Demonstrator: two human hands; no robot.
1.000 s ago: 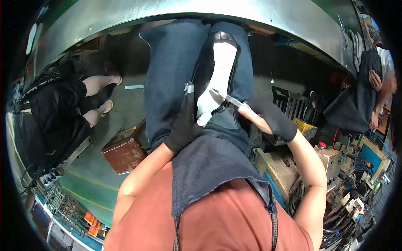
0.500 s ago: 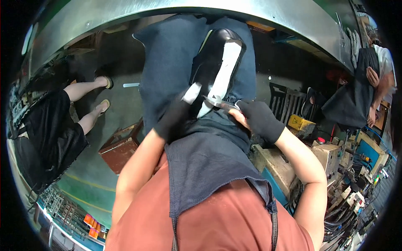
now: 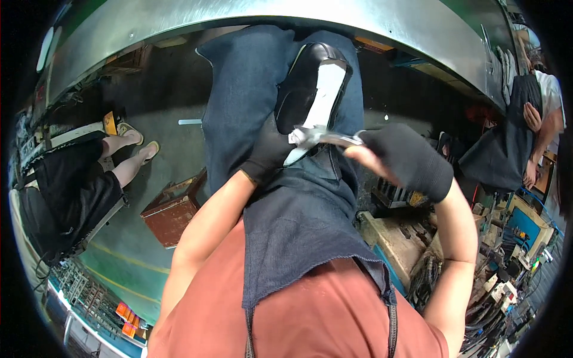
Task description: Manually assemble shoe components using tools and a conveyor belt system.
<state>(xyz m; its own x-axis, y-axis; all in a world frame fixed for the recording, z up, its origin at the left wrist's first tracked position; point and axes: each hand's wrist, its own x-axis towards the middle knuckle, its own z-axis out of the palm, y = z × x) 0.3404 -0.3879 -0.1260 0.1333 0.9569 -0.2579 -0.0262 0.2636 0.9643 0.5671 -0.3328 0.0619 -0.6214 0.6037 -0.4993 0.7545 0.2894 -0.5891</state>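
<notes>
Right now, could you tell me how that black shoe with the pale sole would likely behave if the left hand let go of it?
The shoe lies sole-up on the denim apron, steadied by the gloved left hand, so it would probably tip or slide off the lap. Its upper keeps its shape, so it looks fairly stiff. The right hand presses a metal tool against the sole, which could push it sideways.

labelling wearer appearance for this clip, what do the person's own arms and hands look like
Both hands wear dark black fabric gloves: the left hand is fully covered to the wrist, while the right hand has a glove with a fingertip left uncovered. The forearms are bare, with no sleeves, below a rust-coloured short-sleeved top and dark denim apron.
</notes>
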